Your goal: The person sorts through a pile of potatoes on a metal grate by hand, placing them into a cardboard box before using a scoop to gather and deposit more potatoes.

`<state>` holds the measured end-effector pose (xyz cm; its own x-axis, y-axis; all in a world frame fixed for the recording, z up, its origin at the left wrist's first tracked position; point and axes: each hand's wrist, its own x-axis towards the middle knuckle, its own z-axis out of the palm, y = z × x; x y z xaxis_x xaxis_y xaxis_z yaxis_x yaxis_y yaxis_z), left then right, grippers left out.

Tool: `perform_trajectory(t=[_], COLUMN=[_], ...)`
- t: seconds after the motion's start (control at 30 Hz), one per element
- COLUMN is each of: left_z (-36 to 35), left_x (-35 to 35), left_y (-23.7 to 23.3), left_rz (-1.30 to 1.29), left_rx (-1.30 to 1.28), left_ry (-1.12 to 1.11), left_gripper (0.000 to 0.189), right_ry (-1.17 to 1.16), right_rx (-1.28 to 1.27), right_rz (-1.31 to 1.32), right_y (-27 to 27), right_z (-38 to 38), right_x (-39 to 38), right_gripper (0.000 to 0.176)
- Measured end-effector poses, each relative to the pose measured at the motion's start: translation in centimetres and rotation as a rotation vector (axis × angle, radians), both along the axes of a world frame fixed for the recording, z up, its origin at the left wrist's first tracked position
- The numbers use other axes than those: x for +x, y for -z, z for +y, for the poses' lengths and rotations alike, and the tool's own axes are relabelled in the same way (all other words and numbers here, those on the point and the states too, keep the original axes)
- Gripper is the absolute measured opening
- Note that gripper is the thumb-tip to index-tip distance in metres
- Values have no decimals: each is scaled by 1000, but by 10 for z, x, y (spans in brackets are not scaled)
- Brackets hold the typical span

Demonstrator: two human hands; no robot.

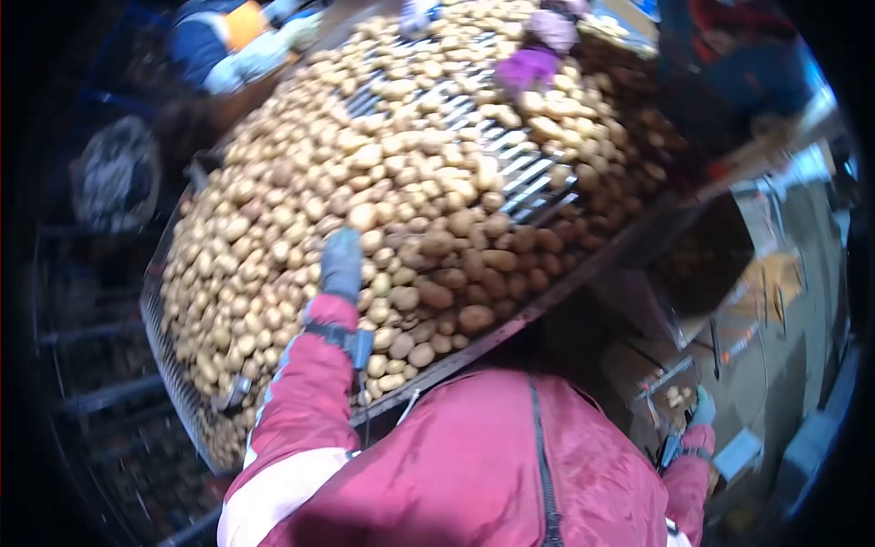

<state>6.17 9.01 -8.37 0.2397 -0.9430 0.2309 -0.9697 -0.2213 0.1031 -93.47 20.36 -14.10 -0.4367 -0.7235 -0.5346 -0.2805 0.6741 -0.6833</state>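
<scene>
A sloping sorting table point(538, 196) of metal rollers is heaped with several pale brown potatoes point(428, 246). My left hand point(342, 263), in a grey-blue glove at the end of a red sleeve, reaches out and lies on the potatoes near the pile's lower middle. Its fingers point away from me, and I cannot tell whether they grip a potato. My right hand point(703, 407), also in a grey-blue glove, hangs low at my right side, away from the table. It is too small to tell whether it holds anything.
A person in a blue and orange jacket point(239, 36) with light gloves works at the far left of the table. Another person's purple-gloved hand point(533, 56) rests on potatoes at the far end. The table's metal edge point(510, 324) runs in front of my chest. Machinery point(756, 301) stands on my right.
</scene>
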Motion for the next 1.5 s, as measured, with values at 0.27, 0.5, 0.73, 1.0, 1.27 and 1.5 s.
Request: perform_trajectory(t=[0.27, 0.5, 0.73, 1.0, 1.27, 1.5], left_z=[-13, -38, -88, -161, -140, -129], left_x=[-46, -87, -166, -225, -191, -113], left_y=[-54, -61, -70, -57, -50, -24], left_rz=[284, 574, 522, 210, 508, 643], left_rx=[123, 145, 104, -25, 60, -43], left_ry=[-321, -477, -371, -15, 124, -307], left_gripper=[57, 69, 63, 57, 50, 67], right_ry=[-814, -1036, -1051, -912, -810, -993], right_rx=[-170, 693, 497, 402, 121, 177], right_rz=[-445, -749, -1192, -1160, -796, -803], right_y=[-138, -273, -201, -146, -134, -164], right_z=[-217, -240, -250, -342, -422, -381], right_x=[383, 653, 676, 631, 549, 548], right_gripper=[39, 46, 48, 41, 32, 33])
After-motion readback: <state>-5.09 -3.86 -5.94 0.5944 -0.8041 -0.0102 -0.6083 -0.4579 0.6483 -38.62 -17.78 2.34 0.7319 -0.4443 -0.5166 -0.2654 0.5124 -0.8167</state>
